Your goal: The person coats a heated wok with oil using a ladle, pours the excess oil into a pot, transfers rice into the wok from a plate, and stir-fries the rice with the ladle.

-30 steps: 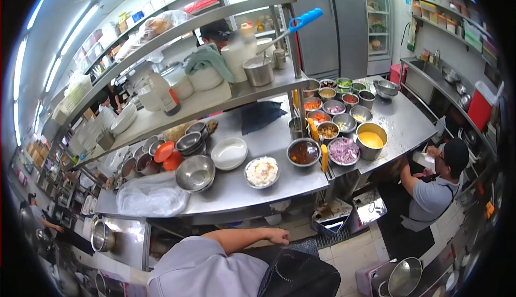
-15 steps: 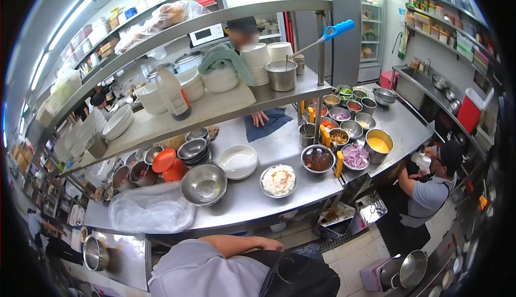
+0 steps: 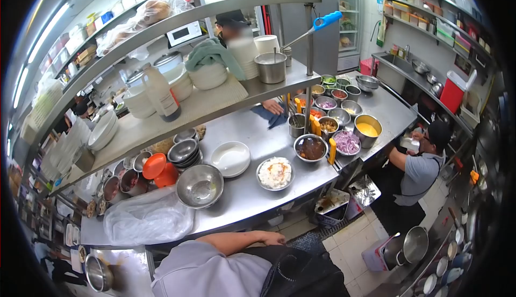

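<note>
My left forearm crosses in front of my body, and my left hand [image 3: 274, 238] is low by the dark apron [image 3: 301, 273], off the counter's front edge. Its fingers point down and are hidden, so I cannot see what they hold, if anything. My right hand is out of view. Closest on the counter are a metal bowl of white food with an orange-brown topping [image 3: 275, 173], an empty metal bowl [image 3: 199, 186] and a stack of white plates [image 3: 230, 159]. A bowl of dark sauce [image 3: 310, 148] stands to the right.
Across the counter, a co-worker's hand [image 3: 272, 106] rests on a blue cloth [image 3: 269, 115]. Another person [image 3: 422, 163] works at the right. Sliced onions [image 3: 346, 143], yellow liquid in a pot [image 3: 367, 129] and a plastic bag [image 3: 148, 216] lie about. A shelf [image 3: 231, 101] spans above.
The view has shifted, so the counter things sit slightly further left. The co-worker's hand across the counter has moved to the right with the blue cloth, which is now bunched. My left hand stays low.
</note>
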A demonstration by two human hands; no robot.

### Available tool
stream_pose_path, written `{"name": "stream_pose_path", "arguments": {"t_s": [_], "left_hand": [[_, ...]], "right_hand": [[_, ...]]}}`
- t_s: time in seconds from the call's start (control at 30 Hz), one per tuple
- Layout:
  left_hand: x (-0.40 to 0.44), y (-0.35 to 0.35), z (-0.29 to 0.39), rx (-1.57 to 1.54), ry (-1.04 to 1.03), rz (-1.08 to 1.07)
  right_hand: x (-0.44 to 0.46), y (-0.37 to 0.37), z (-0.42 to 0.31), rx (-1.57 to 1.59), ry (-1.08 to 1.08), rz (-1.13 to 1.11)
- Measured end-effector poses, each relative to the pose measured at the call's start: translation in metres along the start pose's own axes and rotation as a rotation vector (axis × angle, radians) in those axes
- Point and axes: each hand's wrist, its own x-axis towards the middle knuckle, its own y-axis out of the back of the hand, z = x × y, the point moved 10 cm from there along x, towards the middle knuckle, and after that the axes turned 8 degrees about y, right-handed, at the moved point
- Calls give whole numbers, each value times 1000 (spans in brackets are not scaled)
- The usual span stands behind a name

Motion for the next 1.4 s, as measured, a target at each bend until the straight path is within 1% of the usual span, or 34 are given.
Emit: {"name": "stream_pose_path", "arguments": {"t_s": [0.17,0.2,0.27,0.37,0.47,0.53,0.57,0.63,0.67,0.7,0.73,0.77,0.8,0.87,0.9,0.93,0.97,1.0,1.03,1.1,1.17,1.27,1.4], "left_hand": [[-2,15,4,28,-24,90],[-4,17,2,62,4,96],[-6,13,-7,100,39,95],[-3,7,-19,126,69,28],[2,5,-26,87,45,41],[3,-1,-15,57,-30,-20],[2,-1,-10,57,-10,-15],[-2,14,6,119,13,53],[-6,28,18,94,27,80],[-9,33,24,75,39,89],[-6,40,26,98,-19,152],[-1,42,23,61,-28,148],[-2,46,28,67,24,136],[10,38,20,-25,24,97],[13,37,19,10,17,127],[16,31,15,-45,30,98],[15,21,20,-112,38,23],[17,14,20,-71,40,-6],[19,9,18,-34,44,-22],[22,0,7,-130,48,-82],[21,6,7,-139,41,-108],[12,27,1,-26,111,-7],[12,38,8,-55,100,32]], "right_hand": [[-10,7,10,6,-14,36],[-11,7,14,9,-17,41],[-18,8,22,22,-28,50],[-24,10,38,39,-46,66],[-29,14,56,47,-74,91],[-39,16,71,55,-101,110],[-43,15,80,61,-113,117],[-54,19,97,71,-139,151],[-57,15,114,76,-154,158],[-77,25,122,85,-177,195],[-88,23,137,93,-205,219],[-105,22,154,100,-241,257],[-123,18,176,109,-284,291],[-166,3,214,133,-375,368],[-186,-8,233,153,-418,400],[-205,-14,244,159,-459,420],[-219,-23,259,172,-498,429],[-238,-31,268,182,-526,448],[-252,-36,272,193,-551,464],[-270,-47,280,215,-586,485],[-283,-54,287,232,-610,502],[-296,-64,296,239,-633,507],[-293,-71,310,225,-642,498]]}}
